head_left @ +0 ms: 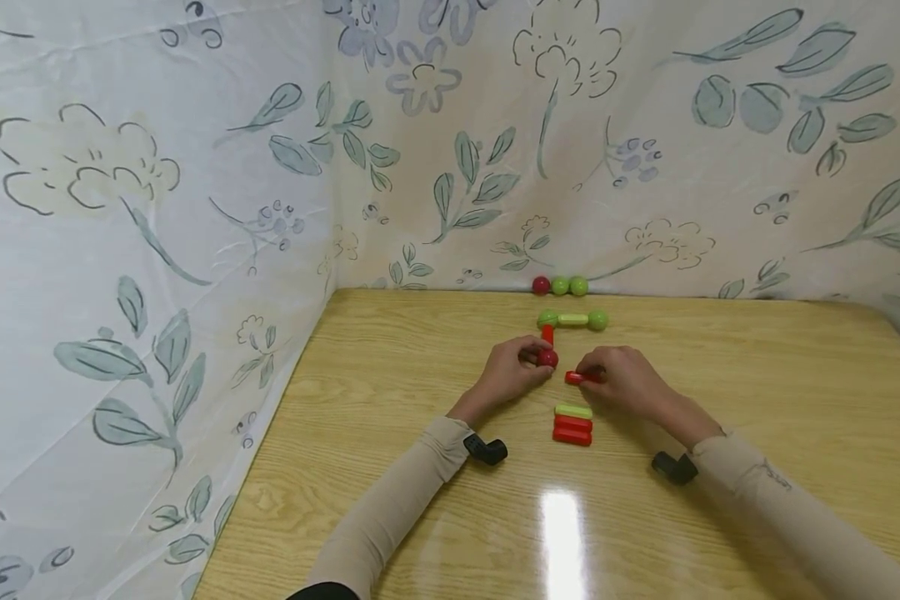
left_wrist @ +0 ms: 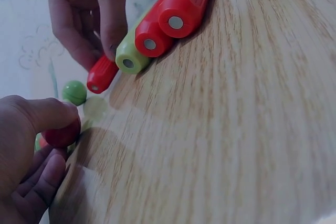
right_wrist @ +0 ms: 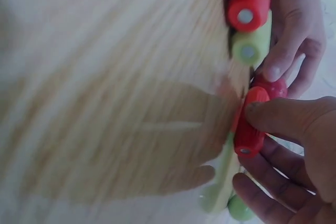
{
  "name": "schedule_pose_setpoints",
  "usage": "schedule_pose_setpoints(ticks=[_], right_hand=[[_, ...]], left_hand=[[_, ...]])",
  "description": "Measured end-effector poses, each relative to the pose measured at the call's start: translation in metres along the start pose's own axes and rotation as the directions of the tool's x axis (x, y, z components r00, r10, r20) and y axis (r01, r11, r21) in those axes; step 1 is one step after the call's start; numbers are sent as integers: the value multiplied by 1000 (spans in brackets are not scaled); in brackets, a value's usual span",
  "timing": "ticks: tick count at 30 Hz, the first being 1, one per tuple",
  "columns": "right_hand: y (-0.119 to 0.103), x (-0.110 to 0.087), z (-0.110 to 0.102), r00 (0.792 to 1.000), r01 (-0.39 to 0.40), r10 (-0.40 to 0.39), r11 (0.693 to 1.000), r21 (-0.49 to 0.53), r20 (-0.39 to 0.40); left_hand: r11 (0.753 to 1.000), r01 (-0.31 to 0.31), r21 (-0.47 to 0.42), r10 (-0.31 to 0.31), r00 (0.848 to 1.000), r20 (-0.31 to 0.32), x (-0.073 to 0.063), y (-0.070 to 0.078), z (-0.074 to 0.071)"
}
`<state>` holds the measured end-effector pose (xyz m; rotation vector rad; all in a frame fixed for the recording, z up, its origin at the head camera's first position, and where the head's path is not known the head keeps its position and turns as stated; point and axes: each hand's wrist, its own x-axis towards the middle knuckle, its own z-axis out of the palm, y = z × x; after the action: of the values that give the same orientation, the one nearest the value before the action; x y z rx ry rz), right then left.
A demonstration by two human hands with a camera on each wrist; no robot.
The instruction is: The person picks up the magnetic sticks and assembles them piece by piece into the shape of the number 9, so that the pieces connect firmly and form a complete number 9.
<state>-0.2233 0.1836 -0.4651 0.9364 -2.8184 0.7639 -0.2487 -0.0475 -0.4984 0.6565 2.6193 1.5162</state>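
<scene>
My left hand [head_left: 512,368] pinches a dark red ball [head_left: 547,357] between thumb and fingers, low over the table. A red magnetic rod [head_left: 547,335] runs from that ball up to a green ball [head_left: 547,319]. From there a light green rod [head_left: 573,320] leads to another green ball [head_left: 597,320] on the right. In my right hand [head_left: 624,379] another red rod [right_wrist: 251,124] is pinched between thumb and fingers, one end pointing at the dark red ball. Silver magnet discs show at the rod ends in both wrist views.
Nearer me, a light green rod [head_left: 573,411] and two red rods [head_left: 572,429] lie side by side. A dark red ball [head_left: 542,285] and two green balls [head_left: 569,286] line the table's back edge, against the floral cloth [head_left: 457,167]. The wooden table [head_left: 390,358] reflects a bright light.
</scene>
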Motion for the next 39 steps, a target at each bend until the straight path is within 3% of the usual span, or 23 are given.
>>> schedule_pose_setpoints(ticks=[6,15,39], right_hand=[[9,6,0,998,16,-17,1000,-13,-57],[14,14,1,998,16,-17,1000,-15,-59],[4,23,0,995,25,-29,999,-45,-94]], left_hand=[[1000,0,-9,0,1000,-2,1,-3,1],[1000,-5,-14,5,1000,-10,3,-4,1],[1000,-7,11,7,1000,-24,3,0,3]])
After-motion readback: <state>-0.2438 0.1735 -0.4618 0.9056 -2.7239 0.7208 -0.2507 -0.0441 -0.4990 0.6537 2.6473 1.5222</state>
